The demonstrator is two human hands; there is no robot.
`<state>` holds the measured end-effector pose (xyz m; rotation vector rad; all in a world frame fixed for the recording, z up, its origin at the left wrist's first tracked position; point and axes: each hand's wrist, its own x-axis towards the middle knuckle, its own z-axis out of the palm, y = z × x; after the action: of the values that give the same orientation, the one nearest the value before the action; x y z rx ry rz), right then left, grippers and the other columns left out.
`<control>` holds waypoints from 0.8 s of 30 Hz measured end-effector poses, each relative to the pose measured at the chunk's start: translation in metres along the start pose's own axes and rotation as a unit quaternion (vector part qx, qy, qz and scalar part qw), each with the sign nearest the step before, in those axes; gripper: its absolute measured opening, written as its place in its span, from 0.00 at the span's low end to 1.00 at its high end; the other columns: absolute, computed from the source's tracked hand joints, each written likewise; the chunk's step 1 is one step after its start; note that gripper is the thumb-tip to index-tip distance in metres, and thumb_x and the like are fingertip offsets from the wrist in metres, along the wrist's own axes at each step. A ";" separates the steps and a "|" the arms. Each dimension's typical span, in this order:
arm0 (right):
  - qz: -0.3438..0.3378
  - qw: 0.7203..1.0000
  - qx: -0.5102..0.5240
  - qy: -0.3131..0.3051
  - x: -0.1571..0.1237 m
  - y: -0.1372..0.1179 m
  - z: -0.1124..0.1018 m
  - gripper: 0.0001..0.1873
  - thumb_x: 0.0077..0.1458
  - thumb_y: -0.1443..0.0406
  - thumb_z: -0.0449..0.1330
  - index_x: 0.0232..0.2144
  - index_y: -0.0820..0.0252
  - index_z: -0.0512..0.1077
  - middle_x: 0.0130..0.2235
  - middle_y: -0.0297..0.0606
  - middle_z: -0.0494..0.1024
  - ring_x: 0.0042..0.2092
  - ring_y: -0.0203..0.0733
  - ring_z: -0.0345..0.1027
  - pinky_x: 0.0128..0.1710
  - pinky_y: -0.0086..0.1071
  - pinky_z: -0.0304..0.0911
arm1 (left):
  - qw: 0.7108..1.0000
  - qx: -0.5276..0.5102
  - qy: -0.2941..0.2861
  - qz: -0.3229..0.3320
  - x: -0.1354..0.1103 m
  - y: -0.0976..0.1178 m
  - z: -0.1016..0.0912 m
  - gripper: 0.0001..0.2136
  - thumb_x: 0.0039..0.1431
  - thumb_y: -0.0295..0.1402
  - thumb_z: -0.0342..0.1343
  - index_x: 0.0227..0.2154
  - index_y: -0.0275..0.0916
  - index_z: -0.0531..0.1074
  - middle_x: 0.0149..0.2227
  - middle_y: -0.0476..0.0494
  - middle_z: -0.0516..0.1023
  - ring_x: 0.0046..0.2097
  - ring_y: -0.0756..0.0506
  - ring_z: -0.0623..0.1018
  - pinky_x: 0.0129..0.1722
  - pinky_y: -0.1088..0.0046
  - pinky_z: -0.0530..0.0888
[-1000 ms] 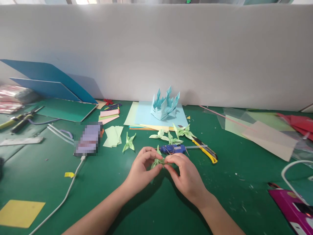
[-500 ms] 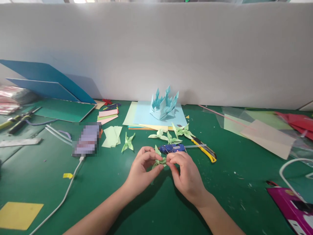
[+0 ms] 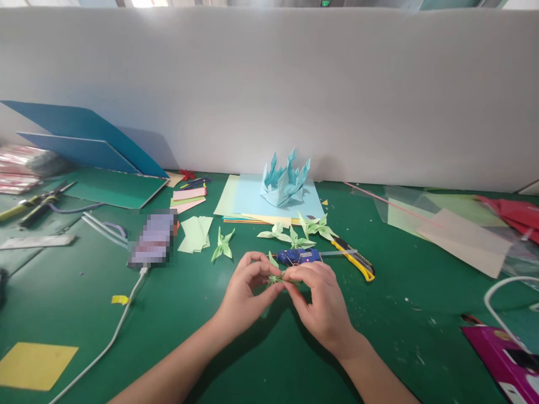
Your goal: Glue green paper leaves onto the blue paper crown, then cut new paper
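green worktop [image 3: 177, 320], pale specks [image 3: 406, 299] at right; white partition [image 3: 269, 84] runs along its back edge. left hand [image 3: 248, 289] and right hand [image 3: 319, 296] both pinch the same light-green folded-paper flower [image 3: 274, 279], over the worktop, on the near side of the blue glue gun [image 3: 298, 256]. light-blue origami crown [image 3: 281, 193] stands on a paper stack [image 3: 246, 196] by the partition.

You face a pale partition [image 3: 269, 78]; your green tabletop [image 3: 404, 342] meets its foot; bright light [image 3: 149, 3] shows above its top edge, left of its middle.
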<state>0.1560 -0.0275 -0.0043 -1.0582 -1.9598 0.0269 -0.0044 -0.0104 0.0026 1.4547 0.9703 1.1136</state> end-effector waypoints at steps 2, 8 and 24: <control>0.007 1.000 0.006 0.004 -0.001 0.000 0.001 0.10 0.56 0.73 0.54 0.38 0.54 0.61 0.33 0.34 0.76 0.37 0.41 0.70 0.41 0.39 0.59 | 1.000 0.005 -0.007 -0.005 -0.001 0.000 0.001 0.05 0.47 0.31 0.60 0.30 0.39 0.74 0.38 0.45 0.63 0.38 0.48 0.72 0.38 0.67 0.75; 0.031 0.998 0.036 0.037 -0.002 -0.004 0.001 0.12 0.53 0.74 0.54 0.37 0.54 0.60 0.32 0.34 0.75 0.36 0.41 0.69 0.40 0.39 0.60 | 1.000 0.012 0.000 0.001 -0.002 0.003 0.006 0.05 0.46 0.28 0.60 0.29 0.40 0.74 0.36 0.46 0.63 0.36 0.49 0.71 0.36 0.69 0.76; -0.101 0.989 0.014 -0.105 0.002 -0.006 -0.008 0.13 0.59 0.75 0.46 0.30 0.54 0.64 0.33 0.29 0.77 0.34 0.36 0.65 0.39 0.35 0.52 | 0.914 0.356 0.175 0.088 0.021 0.003 -0.044 0.12 0.53 0.33 0.54 0.42 0.42 0.69 0.39 0.42 0.68 0.37 0.44 0.71 0.39 0.62 0.72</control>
<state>0.1572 -0.0326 0.0044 -0.8623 -2.2428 0.0571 -0.0418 0.0202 0.0111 1.9883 1.6430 1.2423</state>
